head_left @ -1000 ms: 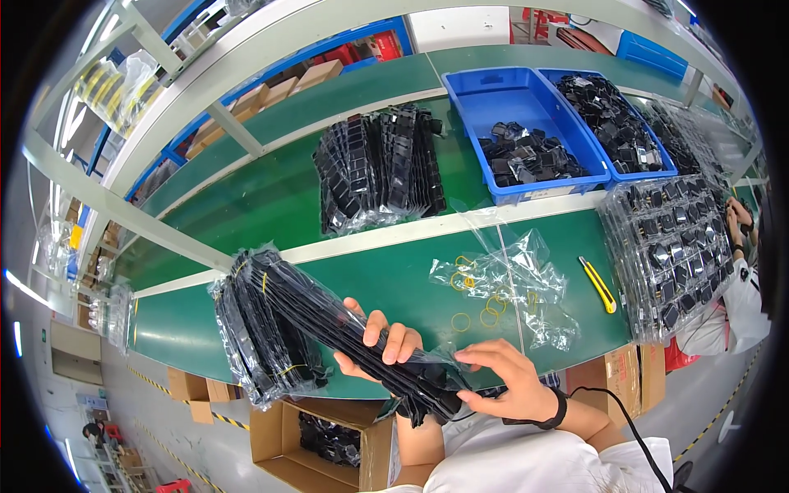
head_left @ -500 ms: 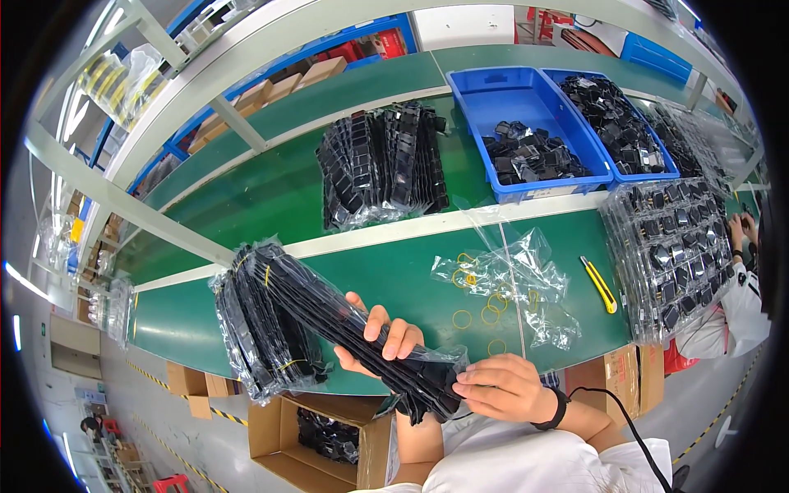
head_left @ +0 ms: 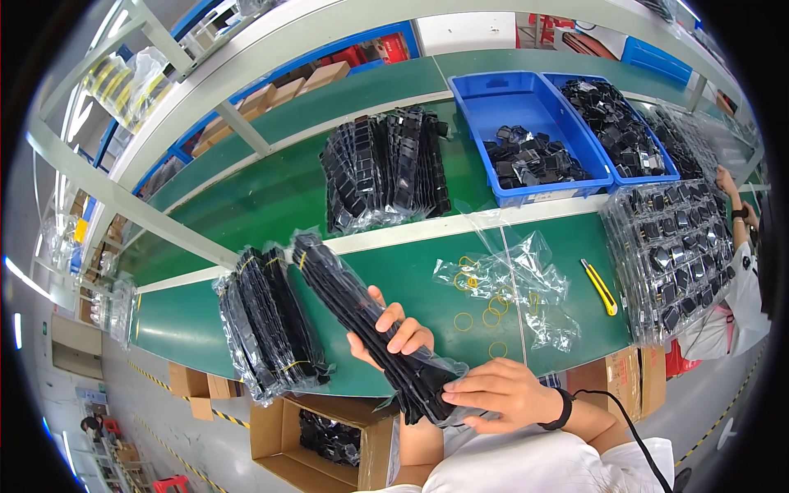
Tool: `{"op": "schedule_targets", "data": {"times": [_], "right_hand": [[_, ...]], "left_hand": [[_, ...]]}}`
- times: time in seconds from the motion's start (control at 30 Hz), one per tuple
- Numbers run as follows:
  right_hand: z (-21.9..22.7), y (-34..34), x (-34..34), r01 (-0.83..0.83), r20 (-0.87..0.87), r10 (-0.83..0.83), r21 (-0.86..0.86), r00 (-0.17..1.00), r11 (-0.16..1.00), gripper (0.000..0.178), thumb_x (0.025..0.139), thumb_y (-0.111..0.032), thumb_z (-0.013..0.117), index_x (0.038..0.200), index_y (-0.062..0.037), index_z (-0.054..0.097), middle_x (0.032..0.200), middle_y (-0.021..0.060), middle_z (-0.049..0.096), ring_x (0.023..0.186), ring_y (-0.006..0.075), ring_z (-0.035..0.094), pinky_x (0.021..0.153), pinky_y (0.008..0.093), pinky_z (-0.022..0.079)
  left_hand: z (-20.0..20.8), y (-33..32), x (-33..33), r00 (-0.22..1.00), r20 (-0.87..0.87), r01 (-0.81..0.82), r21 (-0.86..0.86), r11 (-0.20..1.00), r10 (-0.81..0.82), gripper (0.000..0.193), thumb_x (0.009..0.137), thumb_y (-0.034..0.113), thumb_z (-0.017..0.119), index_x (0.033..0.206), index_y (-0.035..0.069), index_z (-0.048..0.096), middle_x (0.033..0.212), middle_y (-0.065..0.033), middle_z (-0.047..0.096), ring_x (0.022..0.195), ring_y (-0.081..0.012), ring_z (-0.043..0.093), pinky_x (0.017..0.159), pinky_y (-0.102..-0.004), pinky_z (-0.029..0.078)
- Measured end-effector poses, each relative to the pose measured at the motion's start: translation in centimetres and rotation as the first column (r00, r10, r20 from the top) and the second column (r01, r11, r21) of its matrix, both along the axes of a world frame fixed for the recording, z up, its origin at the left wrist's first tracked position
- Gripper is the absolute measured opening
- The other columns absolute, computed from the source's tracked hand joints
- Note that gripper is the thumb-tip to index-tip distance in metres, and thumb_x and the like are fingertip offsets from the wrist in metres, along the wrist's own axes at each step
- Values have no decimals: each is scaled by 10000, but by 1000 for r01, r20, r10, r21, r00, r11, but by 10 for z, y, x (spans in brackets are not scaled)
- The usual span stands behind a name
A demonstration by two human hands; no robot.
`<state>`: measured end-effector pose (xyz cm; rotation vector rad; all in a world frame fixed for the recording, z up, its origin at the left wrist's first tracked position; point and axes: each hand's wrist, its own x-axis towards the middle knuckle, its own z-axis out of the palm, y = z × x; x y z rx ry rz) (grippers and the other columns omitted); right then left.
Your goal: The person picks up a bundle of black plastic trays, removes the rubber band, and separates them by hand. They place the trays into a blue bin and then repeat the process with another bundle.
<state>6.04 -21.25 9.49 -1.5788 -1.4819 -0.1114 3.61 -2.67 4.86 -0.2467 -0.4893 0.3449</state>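
A long bundle of flat black strips (head_left: pixel 341 279) in a clear plastic bag slants in front of me, a yellow rubber band round its far end. My left hand (head_left: pixel 403 330) wraps round its middle, thumb on one side and fingers on the other. At the near end, my right hand (head_left: pixel 505 389) is closed on the bag's loose plastic and the strip ends; its fingertips are partly hidden. Left of the bundle, similar bagged bundles (head_left: pixel 267 320) with yellow bands lie side by side on the green table. Yellow rubber bands (head_left: pixel 463 321) and clear empty bags (head_left: pixel 534 275) lie to the right.
A yellow utility knife (head_left: pixel 600 287) lies right of the bags, beside stacked clear trays of black parts (head_left: pixel 670 255). Behind are black strip stacks (head_left: pixel 382 168) and blue bins (head_left: pixel 534 193). An open carton (head_left: pixel 275 440) stands below the table edge. A co-worker's arm (head_left: pixel 734 201) reaches in at far right.
The bundle's far end has swung right and up, away from the bagged bundles. My left hand has shifted slightly right, my right hand slightly left. The co-worker's hand has moved up.
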Motion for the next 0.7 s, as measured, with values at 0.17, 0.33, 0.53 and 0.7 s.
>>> {"op": "schedule_targets", "data": {"times": [0.17,0.33,0.53,0.7], "right_hand": [[4,1,-4,338,-476,-287,24,831,941,301,731,-138,800,986,-86,649,972,79,549,830,163,601,664,288,488],[9,-3,20,116,-607,-242,-240,757,964,246,783,-6,735,1003,-59,640,860,60,603,727,152,611,624,279,503],[29,7,38,299,-260,-328,-146,908,943,159,793,2,714,919,-60,639,882,79,606,772,239,622,668,313,516],[39,3,40,144,-252,-191,-195,949,970,141,816,-27,689,932,-62,617,888,73,587,769,250,626,653,332,515]], "left_hand": [[-3,-10,-1,991,-84,104,-20,994,-105,666,912,406,578,1470,146,324,1006,-28,484,764,-143,476,732,-301,423],[-12,-11,-5,953,-214,213,-19,977,-212,646,935,417,540,1473,151,304,1037,-43,457,814,-165,467,767,-352,453],[-21,-22,-7,908,-325,262,-46,964,-262,640,942,476,497,1460,153,302,1040,-60,502,899,-223,558,910,-574,489],[-31,-20,-8,857,-480,239,45,970,-189,640,935,494,504,1449,158,319,1000,-61,571,1027,-293,615,918,-574,492]]}}
